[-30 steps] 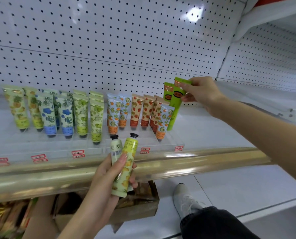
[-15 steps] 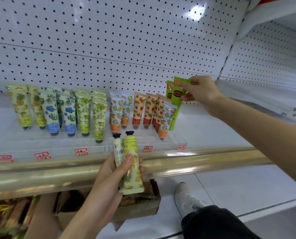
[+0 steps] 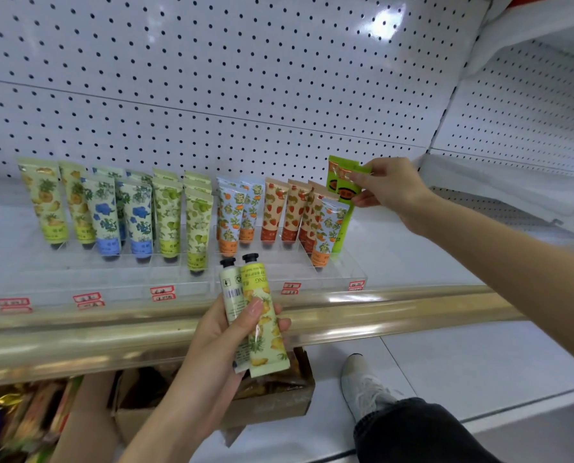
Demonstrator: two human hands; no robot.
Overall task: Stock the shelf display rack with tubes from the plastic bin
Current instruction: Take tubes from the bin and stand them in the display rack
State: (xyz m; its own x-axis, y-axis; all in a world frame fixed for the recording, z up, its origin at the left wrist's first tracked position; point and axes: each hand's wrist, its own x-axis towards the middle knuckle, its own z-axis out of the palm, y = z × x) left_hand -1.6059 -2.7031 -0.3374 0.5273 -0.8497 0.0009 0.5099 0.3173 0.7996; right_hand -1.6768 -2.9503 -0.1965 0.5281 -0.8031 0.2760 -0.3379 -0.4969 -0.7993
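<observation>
At the right end of the clear rack (image 3: 345, 274) on the shelf (image 3: 419, 259), the right hand (image 3: 392, 188) pinches the flat crimped tops of the bright green tubes (image 3: 340, 192). Its fingers are closed on them, caps pointing down, lower ends already behind the front tubes. How many greens it holds: can't tell, prob. two.

The left hand (image 3: 225, 332) waits in front of the gold rail (image 3: 412, 304) w/ two more, a yellow tube (image 3: 265, 325) and a pale tube (image 3: 231, 292), caps up. Its fingers (image 3: 253, 311) are wrapped round both, thumb across the front. The rest of the stock stands cap-down in rows: pineapple, blue flower, green, orange blossom, and strawberry tubes (image 3: 274, 212). The plastic bin isn't in view; only a cardboard box (image 3: 272, 407) sits under the shelf.

Handling, as I judge it: these are light, soft-walled tubes w/ glossy skin, so slippery if held at mid-body, and a squeeze will dent them. The stiff parts are the crimp and the cap, so the crimp is the best hold when lowering one cap-first into a slot. The front row leans a bit, esp. near the right end. A nudge could tip neighbours b/c they're top-heavy standing on small caps, so lower straight, no sideways push.

The left pair is cap-up, so each needs flipping before it goes in.
</observation>
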